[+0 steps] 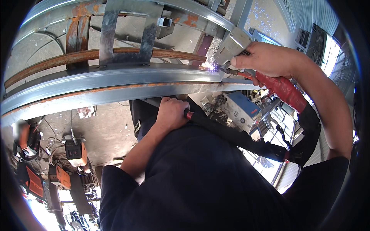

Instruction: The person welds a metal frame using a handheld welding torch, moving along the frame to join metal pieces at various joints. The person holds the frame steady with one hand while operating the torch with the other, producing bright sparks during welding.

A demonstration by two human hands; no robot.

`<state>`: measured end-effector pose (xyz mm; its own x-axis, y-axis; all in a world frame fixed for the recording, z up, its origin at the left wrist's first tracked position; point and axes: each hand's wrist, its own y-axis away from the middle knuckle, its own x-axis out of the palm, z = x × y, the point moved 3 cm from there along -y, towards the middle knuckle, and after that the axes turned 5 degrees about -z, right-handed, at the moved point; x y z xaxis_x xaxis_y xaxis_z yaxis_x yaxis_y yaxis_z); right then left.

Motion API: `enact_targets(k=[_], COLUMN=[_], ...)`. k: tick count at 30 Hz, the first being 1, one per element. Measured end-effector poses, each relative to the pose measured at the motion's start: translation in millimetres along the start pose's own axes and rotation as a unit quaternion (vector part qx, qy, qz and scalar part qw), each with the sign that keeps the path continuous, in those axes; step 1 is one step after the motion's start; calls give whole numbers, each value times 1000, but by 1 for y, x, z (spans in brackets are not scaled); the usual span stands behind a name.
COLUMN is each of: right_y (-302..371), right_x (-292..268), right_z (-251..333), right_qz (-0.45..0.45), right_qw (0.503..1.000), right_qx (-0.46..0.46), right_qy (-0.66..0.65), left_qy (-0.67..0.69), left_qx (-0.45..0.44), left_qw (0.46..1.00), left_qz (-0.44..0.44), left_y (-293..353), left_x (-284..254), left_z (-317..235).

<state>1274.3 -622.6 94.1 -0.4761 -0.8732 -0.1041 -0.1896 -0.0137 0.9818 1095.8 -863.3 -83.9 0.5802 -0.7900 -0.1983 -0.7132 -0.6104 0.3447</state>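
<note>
My right hand [266,61] is closed around the red-wrapped handle of a welding torch [283,90]. The torch's tip meets a bright violet glow [212,67] at the end of a rusty rod [177,55], just above a long galvanised steel beam [127,79]. Beside my thumb, a grey metal block [233,44] stands against the frame; whether my hand touches it I cannot tell. My left hand [173,112] is a fist near the beam's lower edge, around a handle with a red end [188,114]. Its other end is hidden.
A flat grey metal bracket [110,34] stands upright behind the beam. From the torch, a black-sheathed cable [246,142] loops across my body. A blue-and-white machine [243,109] is on the floor at right. Orange-and-black machines [75,152] and coiled cables lie at lower left.
</note>
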Motion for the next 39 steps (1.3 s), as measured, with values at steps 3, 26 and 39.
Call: enact_targets(k=[3,26,39], right_y=[-1,14,14], right_x=[0,-4,-2], right_z=[0,20,11], right_qz=[3,15,14], right_qw=[1000,997,999], right_qx=[1,46,38], right_qy=[1,60,5], left_qy=[2,8,8], left_qx=[-3,10,8], left_qw=[1000,999,999], left_qz=[3,-47,-46], left_y=[0,-6,-9], left_x=[-1,-6,-14], left_z=[-1,-3,-4])
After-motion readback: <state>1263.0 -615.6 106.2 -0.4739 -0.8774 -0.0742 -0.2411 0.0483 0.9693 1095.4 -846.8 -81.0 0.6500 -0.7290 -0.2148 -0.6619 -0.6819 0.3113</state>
